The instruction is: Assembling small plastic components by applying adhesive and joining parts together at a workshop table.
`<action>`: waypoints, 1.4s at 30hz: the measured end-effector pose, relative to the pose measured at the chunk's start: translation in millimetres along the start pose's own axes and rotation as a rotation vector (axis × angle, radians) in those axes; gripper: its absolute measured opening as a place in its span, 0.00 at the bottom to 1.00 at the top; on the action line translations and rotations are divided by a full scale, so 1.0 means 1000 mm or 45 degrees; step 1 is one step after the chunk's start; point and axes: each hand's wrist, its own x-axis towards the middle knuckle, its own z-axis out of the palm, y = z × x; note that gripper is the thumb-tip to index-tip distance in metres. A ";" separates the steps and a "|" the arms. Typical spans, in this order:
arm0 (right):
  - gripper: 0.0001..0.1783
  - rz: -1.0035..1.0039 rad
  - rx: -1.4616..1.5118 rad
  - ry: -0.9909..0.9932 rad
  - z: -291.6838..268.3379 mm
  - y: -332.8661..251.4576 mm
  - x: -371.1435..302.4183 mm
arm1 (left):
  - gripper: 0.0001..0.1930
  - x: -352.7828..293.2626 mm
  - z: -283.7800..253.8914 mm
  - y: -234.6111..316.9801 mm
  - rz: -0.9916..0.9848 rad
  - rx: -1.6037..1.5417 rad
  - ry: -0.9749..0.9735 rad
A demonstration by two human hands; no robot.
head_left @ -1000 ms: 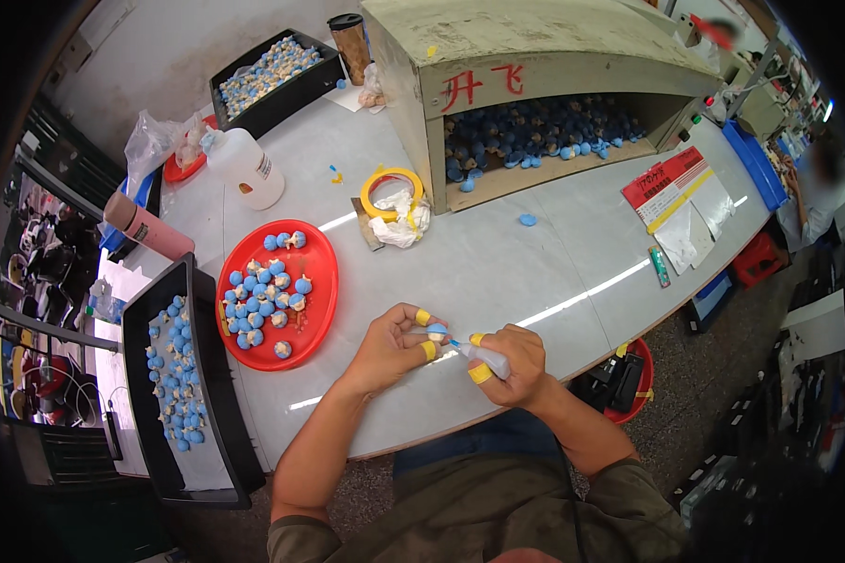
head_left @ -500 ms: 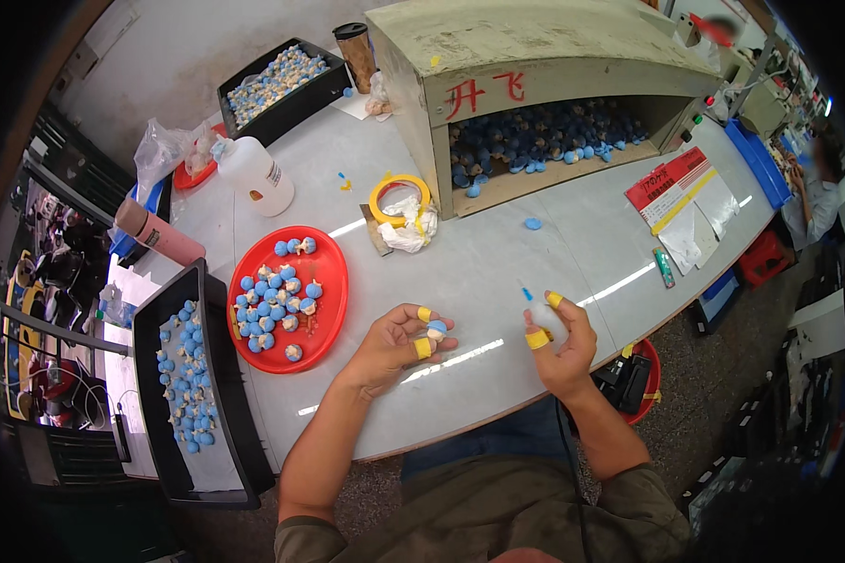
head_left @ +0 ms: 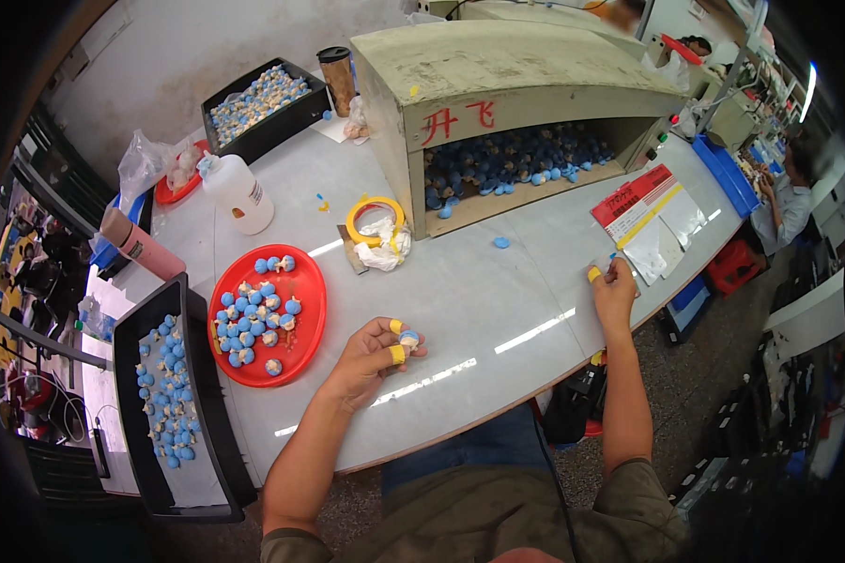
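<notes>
My left hand (head_left: pixel 361 364), with yellow tape on thumb and index finger, pinches a small blue-and-cream ball-shaped piece (head_left: pixel 409 341) above the table. At the right, my right hand (head_left: pixel 615 298) is closed at the table's near side, beside the papers. A small blue tip shows at its fingertips; the rest of what it holds is hidden. To the left of my left hand, a red round tray (head_left: pixel 312 324) holds several similar blue-and-cream pieces.
A black bin (head_left: pixel 218 441) with more pieces stands at the left; another black bin (head_left: pixel 286 120) is at the back. A beige metal housing (head_left: pixel 535 70) holds many blue pieces. Yellow tape roll (head_left: pixel 352 225), white bottle (head_left: pixel 244 192), pink bottle (head_left: pixel 145 246) and red-headed papers (head_left: pixel 643 211) lie around.
My right hand has moved right and away from the left hand, to beside the papers. My left hand still holds the ball-shaped piece. The whole view has shifted slightly.
</notes>
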 end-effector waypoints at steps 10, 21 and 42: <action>0.12 -0.750 0.099 0.056 0.015 -0.095 -0.045 | 0.15 -0.001 0.008 0.001 -0.018 0.036 0.199; 0.19 -0.470 -0.628 -0.589 0.092 -0.149 0.010 | 0.16 -0.001 0.004 -0.007 0.021 0.041 0.277; 0.11 -0.762 0.991 -0.873 0.110 -0.200 -0.122 | 0.16 0.004 -0.008 -0.011 0.135 -0.246 0.213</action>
